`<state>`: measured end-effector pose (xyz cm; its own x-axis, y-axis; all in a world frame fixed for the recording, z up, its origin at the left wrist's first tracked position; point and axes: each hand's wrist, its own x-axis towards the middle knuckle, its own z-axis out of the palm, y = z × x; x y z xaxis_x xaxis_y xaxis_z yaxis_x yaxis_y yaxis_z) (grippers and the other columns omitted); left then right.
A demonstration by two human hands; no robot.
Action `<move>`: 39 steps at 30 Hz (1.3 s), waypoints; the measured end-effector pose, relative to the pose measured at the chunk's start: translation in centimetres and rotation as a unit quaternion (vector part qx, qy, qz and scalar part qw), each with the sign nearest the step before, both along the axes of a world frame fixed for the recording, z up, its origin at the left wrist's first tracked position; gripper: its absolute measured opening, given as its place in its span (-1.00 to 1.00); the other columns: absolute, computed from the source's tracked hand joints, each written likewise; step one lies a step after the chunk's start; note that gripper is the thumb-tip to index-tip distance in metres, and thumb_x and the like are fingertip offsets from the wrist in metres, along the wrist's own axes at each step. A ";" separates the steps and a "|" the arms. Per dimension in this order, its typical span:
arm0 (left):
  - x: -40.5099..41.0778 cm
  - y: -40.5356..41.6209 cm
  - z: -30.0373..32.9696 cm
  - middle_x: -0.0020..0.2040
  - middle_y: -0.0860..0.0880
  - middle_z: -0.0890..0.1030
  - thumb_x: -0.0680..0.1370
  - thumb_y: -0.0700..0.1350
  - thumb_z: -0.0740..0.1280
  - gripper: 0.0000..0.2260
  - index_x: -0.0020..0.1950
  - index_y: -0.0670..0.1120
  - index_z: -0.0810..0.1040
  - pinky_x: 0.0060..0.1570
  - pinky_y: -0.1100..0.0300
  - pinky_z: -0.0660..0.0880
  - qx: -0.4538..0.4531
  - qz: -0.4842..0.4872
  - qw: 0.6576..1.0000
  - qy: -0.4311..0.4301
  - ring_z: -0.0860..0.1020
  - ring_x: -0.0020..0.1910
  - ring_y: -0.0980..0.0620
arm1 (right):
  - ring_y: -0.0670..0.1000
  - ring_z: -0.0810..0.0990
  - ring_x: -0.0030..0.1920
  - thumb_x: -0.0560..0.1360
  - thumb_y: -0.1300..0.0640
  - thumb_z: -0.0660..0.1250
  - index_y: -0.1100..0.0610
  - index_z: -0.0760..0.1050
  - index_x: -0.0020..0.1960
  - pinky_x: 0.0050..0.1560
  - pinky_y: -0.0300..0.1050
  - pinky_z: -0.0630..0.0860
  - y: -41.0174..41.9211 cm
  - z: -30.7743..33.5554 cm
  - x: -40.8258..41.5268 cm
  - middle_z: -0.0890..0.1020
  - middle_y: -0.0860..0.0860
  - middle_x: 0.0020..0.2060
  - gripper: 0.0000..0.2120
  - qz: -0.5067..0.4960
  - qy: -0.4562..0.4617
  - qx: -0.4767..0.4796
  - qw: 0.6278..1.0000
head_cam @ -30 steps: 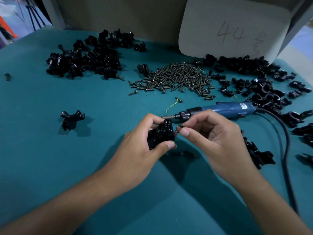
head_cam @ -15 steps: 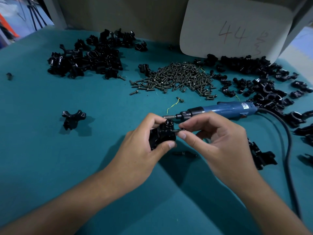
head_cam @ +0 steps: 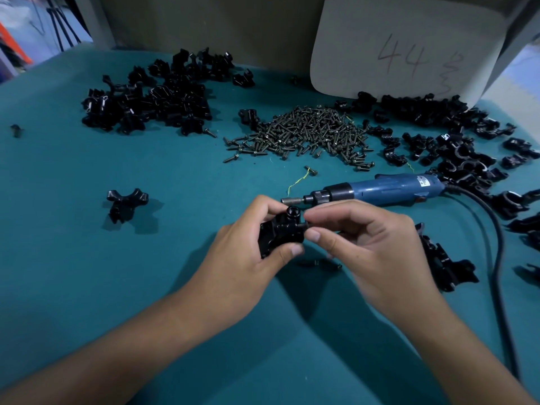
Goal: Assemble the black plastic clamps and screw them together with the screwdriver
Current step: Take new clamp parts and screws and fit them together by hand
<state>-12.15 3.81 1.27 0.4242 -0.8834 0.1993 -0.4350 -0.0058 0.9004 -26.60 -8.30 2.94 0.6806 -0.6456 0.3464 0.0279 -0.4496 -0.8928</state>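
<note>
Screws are only being started: your left hand (head_cam: pixel 233 258) has its grip round the black plastic clamp (head_cam: pixel 280 233) above the bench, your right hand (head_cam: pixel 368 247) pinches a small screw (head_cam: pixel 304 225) into it, and the blue corded screwdriver (head_cam: pixel 388 190) lies unused beyond.

The right hand (head_cam: pixel 362 244) hides whatever its fingertips pinch against the clamp (head_cam: pixel 282 233) (the screw, if any, unseen).

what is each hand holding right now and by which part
The left hand grips a black clamp around its body, thumb beneath. The right hand pinches something small at the clamp's right side, likely a screw, too hidden to tell.
</note>
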 end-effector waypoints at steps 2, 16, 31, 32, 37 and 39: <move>-0.1 0.1 0.0 -0.02 0.21 0.63 0.54 -0.08 0.48 -0.76 0.08 0.09 0.45 -0.07 0.26 0.48 0.002 0.001 1.000 -0.007 0.60 -0.01 0.16 | -0.06 0.72 -0.09 0.42 0.08 0.50 -0.02 0.70 -0.05 -0.13 -0.22 0.61 0.1 0.1 0.0 0.74 -0.12 -0.11 -0.89 -0.008 0.012 -0.012 1.000; -0.1 0.0 -0.1 -0.05 0.12 0.68 0.56 -0.09 0.46 -0.77 0.08 0.07 0.44 0.03 -0.01 0.52 0.013 -0.004 1.000 0.017 0.63 -0.01 0.10 | -0.10 0.57 -0.02 0.61 -0.05 0.30 -0.11 0.49 0.06 -0.10 -0.35 0.44 -0.3 0.1 -0.4 0.57 -0.20 -0.05 -0.94 0.011 0.131 -0.164 0.978; -0.6 0.0 0.2 -0.08 0.10 0.68 0.56 -0.08 0.45 -0.76 0.10 0.09 0.43 0.02 -0.04 0.52 0.024 -0.020 0.999 0.027 0.62 -0.04 0.01 | -0.09 0.51 -0.20 0.67 -0.23 0.03 -0.07 0.39 -0.13 -0.24 -0.36 0.33 -0.2 0.0 -0.3 0.51 -0.15 -0.23 -0.66 0.002 0.143 -0.193 0.971; -0.5 0.1 0.3 -0.09 0.11 0.69 0.56 -0.08 0.44 -0.78 0.10 0.08 0.43 0.02 -0.07 0.53 0.021 -0.022 0.999 0.033 0.62 -0.05 0.01 | -0.09 0.50 -0.18 0.66 -0.19 0.09 -0.09 0.40 -0.07 -0.21 -0.37 0.33 -0.4 0.1 -0.4 0.50 -0.18 -0.21 -0.75 0.018 0.143 -0.188 0.972; -0.4 0.1 0.2 -0.10 0.14 0.68 0.56 -0.12 0.45 -0.77 0.09 0.06 0.44 0.01 -0.02 0.53 0.019 -0.016 0.999 0.021 0.63 -0.06 0.07 | -0.22 0.44 -0.17 0.66 -0.08 0.12 -0.08 0.33 -0.05 -0.16 -0.46 0.31 -0.4 -0.1 -0.6 0.43 -0.27 -0.19 -0.86 0.047 0.172 -0.225 0.958; -0.5 0.0 0.1 -0.10 0.14 0.67 0.56 -0.13 0.45 -0.76 0.10 0.08 0.44 0.00 0.00 0.53 0.023 -0.019 0.999 0.016 0.62 -0.05 0.06 | -0.23 0.43 -0.21 0.67 -0.08 0.09 -0.09 0.29 -0.09 -0.19 -0.46 0.31 -0.3 -0.1 -0.5 0.43 -0.29 -0.24 -0.82 0.056 0.176 -0.214 0.959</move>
<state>-12.70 3.83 1.40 0.3957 -0.9068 0.1457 -0.4074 -0.0311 0.9127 -27.08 -8.64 2.82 0.8612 -0.4113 0.2985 -0.1716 -0.7883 -0.5909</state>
